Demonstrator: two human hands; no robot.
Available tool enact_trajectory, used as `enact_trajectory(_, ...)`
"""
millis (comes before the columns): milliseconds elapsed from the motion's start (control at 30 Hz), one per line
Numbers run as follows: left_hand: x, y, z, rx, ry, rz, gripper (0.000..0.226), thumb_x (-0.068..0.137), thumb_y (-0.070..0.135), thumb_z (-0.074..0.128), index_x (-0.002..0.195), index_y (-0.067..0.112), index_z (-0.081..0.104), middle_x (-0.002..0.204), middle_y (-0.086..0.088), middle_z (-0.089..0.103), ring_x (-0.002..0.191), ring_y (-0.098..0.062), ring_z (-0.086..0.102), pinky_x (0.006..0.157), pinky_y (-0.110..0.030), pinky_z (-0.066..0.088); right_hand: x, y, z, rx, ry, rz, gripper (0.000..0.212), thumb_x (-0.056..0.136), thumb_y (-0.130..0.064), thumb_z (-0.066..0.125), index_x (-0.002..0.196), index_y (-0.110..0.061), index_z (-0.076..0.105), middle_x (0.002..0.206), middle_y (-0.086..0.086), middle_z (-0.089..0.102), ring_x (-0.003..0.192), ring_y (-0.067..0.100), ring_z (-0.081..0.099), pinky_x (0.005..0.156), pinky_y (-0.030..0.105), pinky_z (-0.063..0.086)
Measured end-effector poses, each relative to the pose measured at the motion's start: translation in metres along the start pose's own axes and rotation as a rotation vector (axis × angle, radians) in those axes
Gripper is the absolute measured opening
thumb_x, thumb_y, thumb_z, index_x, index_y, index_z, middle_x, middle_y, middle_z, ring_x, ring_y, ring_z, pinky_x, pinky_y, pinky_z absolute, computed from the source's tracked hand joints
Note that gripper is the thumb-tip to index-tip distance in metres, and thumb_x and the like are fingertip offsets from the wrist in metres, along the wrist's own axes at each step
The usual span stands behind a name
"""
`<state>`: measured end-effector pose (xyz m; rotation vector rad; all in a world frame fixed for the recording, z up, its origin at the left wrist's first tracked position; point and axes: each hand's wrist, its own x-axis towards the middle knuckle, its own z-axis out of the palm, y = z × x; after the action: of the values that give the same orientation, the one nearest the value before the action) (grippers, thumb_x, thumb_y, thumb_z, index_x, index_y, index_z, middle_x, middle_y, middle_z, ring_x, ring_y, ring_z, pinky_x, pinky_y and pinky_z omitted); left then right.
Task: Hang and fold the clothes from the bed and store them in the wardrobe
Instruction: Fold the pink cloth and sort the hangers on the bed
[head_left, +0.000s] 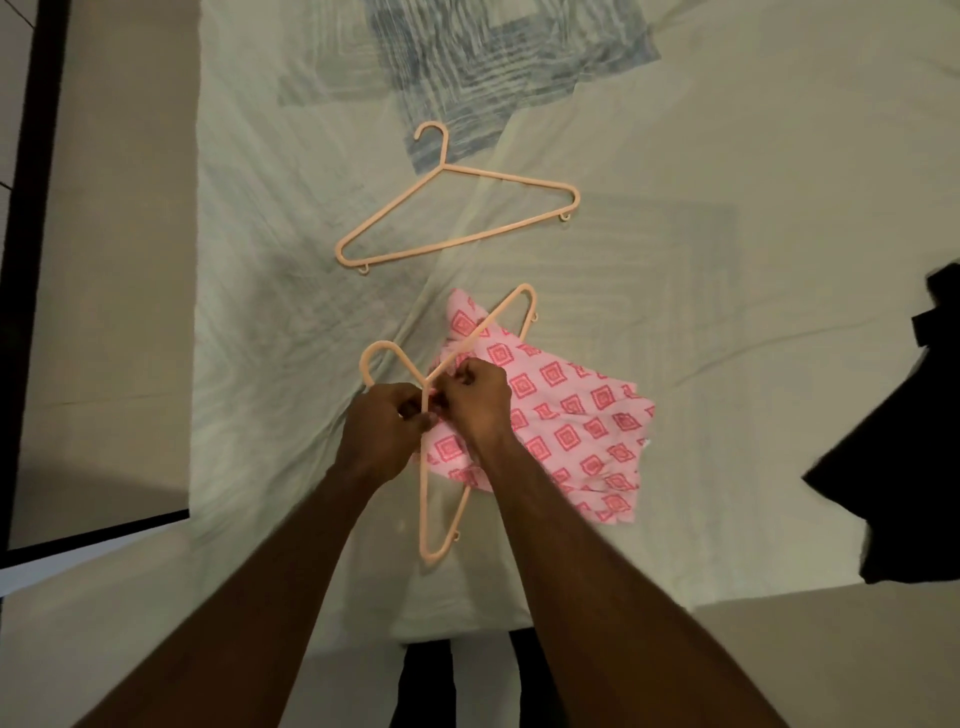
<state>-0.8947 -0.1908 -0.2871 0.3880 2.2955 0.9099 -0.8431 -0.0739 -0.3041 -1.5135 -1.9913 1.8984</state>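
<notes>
A pink garment with a red square pattern (566, 410) lies on the bed in the middle of the view, with a peach plastic hanger (427, 499) partly threaded through it. My left hand (387, 421) grips the hanger at its neck, just below the hook. My right hand (475, 395) pinches the pink fabric beside the neck, touching the left hand. A second peach hanger (457, 208) lies bare on the sheet farther back. A black garment (904, 441) lies at the right edge of the bed.
The bed sheet (270, 291) is pale green with blue-grey printed patches. A dark bed frame edge (36, 208) runs down the left side, with floor beyond. My legs show at the bottom, at the foot of the bed.
</notes>
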Motion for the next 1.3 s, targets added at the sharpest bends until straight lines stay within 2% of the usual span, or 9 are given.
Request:
enact_trajectory(167, -0.004, -0.002, -0.006, -0.011, 0.015, 0.029, 0.014, 0.088, 0.011, 0.074, 0.099, 0.018, 0.079, 0.079, 0.004, 0.074, 0.073, -0.017, 0.072, 0.078, -0.046, 0.061, 0.006, -0.003, 0.019, -0.014, -0.133, 0.017, 0.013, 0.091, 0.0, 0.062, 0.091, -0.004, 0.075, 0.081, 0.011, 0.075, 0.077, 0.027, 0.074, 0.076, 0.048, 0.064)
enact_trajectory(467, -0.015, -0.01, -0.004, -0.024, 0.073, 0.039, 0.015, 0.086, 0.012, 0.075, 0.101, 0.016, 0.078, 0.084, 0.0, 0.075, 0.073, -0.02, 0.072, 0.077, -0.048, 0.06, 0.003, 0.002, 0.023, -0.143, -0.267, -0.112, 0.018, 0.1, -0.01, 0.059, 0.108, -0.014, 0.075, 0.098, 0.004, 0.076, 0.086, 0.019, 0.073, 0.087, 0.039, 0.062)
enact_trajectory(567, -0.019, -0.003, -0.006, 0.012, 0.102, 0.046, 0.009, 0.088, 0.017, 0.076, 0.096, 0.014, 0.078, 0.085, -0.001, 0.075, 0.076, -0.02, 0.069, 0.079, -0.042, 0.057, -0.001, 0.006, 0.007, -0.464, -0.122, -0.343, 0.022, 0.1, -0.013, 0.057, 0.115, -0.016, 0.073, 0.108, 0.002, 0.075, 0.089, 0.015, 0.068, 0.092, 0.039, 0.058)
enact_trajectory(633, -0.025, 0.005, -0.011, 0.048, 0.119, 0.062, 0.008, 0.089, 0.021, 0.075, 0.092, 0.015, 0.077, 0.084, 0.001, 0.074, 0.075, -0.018, 0.067, 0.076, -0.035, 0.053, -0.004, 0.012, -0.013, -0.88, -0.103, -0.511, 0.027, 0.1, -0.026, 0.055, 0.125, -0.023, 0.067, 0.127, 0.0, 0.069, 0.115, 0.021, 0.062, 0.107, 0.05, 0.043)
enact_trajectory(800, -0.048, 0.035, -0.028, 0.192, 0.163, 0.229, 0.011, 0.088, 0.025, 0.075, 0.085, 0.014, 0.073, 0.076, -0.002, 0.074, 0.07, -0.026, 0.067, 0.066, -0.029, 0.042, -0.02, 0.018, -0.049, -1.538, -0.239, -0.718, 0.068, 0.098, -0.06, 0.01, 0.133, -0.034, 0.061, 0.146, 0.006, 0.055, 0.14, 0.033, 0.045, 0.112, 0.075, 0.001)
enact_trajectory(933, -0.067, 0.06, -0.053, 0.274, 0.192, 0.368, 0.007, 0.086, 0.02, 0.074, 0.082, 0.016, 0.071, 0.072, -0.005, 0.072, 0.069, -0.031, 0.067, 0.065, -0.032, 0.046, -0.041, -0.01, -0.051, -1.557, -0.188, -0.803, 0.091, 0.097, -0.062, -0.008, 0.116, -0.027, 0.074, 0.133, 0.007, 0.065, 0.131, 0.033, 0.053, 0.114, 0.073, 0.002)
enact_trajectory(1100, -0.098, 0.073, -0.102, 0.262, 0.204, 0.374, 0.011, 0.086, 0.026, 0.075, 0.078, 0.021, 0.069, 0.069, 0.004, 0.07, 0.065, -0.019, 0.064, 0.066, -0.034, 0.051, -0.078, -0.05, -0.055, -1.29, -0.224, -0.929, 0.056, 0.103, -0.047, 0.021, 0.104, -0.021, 0.072, 0.11, 0.003, 0.071, 0.112, 0.027, 0.062, 0.114, 0.065, 0.021)
enact_trajectory(1200, -0.128, 0.083, -0.135, 0.314, 0.192, 0.378, 0.008, 0.088, 0.028, 0.073, 0.083, 0.022, 0.073, 0.075, 0.005, 0.073, 0.069, -0.021, 0.066, 0.07, -0.035, 0.052, -0.105, -0.07, -0.07, -1.031, -0.173, -1.08, 0.029, 0.098, -0.029, 0.045, 0.1, -0.014, 0.069, 0.101, 0.007, 0.07, 0.095, 0.031, 0.064, 0.088, 0.047, 0.047)
enact_trajectory(1300, -0.164, 0.093, -0.167, 0.402, 0.211, 0.354, 0.006, 0.087, 0.029, 0.069, 0.088, 0.024, 0.073, 0.081, 0.005, 0.074, 0.075, -0.027, 0.067, 0.071, -0.039, 0.053, -0.131, -0.092, -0.086, -0.912, -0.015, -1.135, 0.021, 0.09, -0.023, 0.051, 0.095, -0.011, 0.067, 0.093, 0.011, 0.066, 0.085, 0.038, 0.061, 0.071, 0.045, 0.049)
